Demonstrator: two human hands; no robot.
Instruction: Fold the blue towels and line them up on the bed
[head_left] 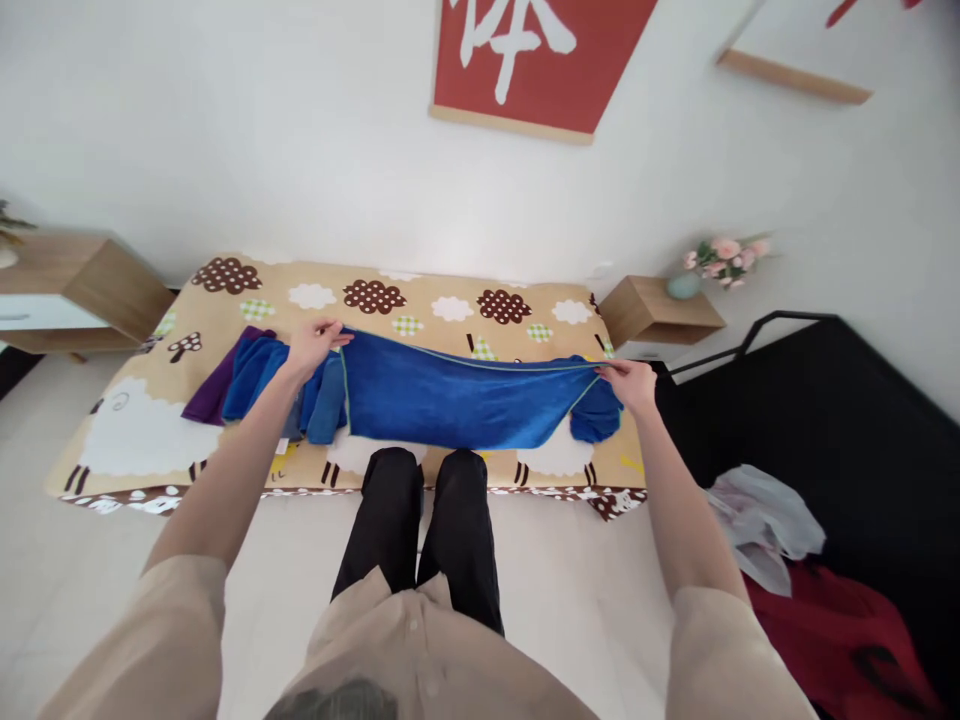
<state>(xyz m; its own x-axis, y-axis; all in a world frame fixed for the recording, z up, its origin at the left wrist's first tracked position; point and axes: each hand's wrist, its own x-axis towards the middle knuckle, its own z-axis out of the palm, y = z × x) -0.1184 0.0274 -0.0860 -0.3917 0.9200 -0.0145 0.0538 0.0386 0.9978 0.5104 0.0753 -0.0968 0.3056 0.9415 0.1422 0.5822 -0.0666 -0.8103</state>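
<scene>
Black-trousered knees [420,520] nearest, below stretched bright blue terry towel [457,400]. Left hand [311,345], right hand [631,383] each pinch upper corner; towel hangs over sheep-print bedspread [450,300]. Keep edge taut, corners level for clean fold.

Low bed [450,300]: covered by a tan sheet printed with white sheep, brown polka-dot clouds and small checked patches; brown patterned trim along the near edge. It stands against a white wall on a pale floor [90,560].

Lying on it:
- Blue towel [450,400], stretched wide across the middle, thin pale edging along its far hem, its near side sagging toward the bed's front edge.
- Heap of blue cloths [259,385], bunched at the left, touching the towel's left end.
- Purple cloth [214,390], partly under that heap, at its left.
- Crumpled blue cloth [596,415], at the right end, just beside the towel.
</scene>
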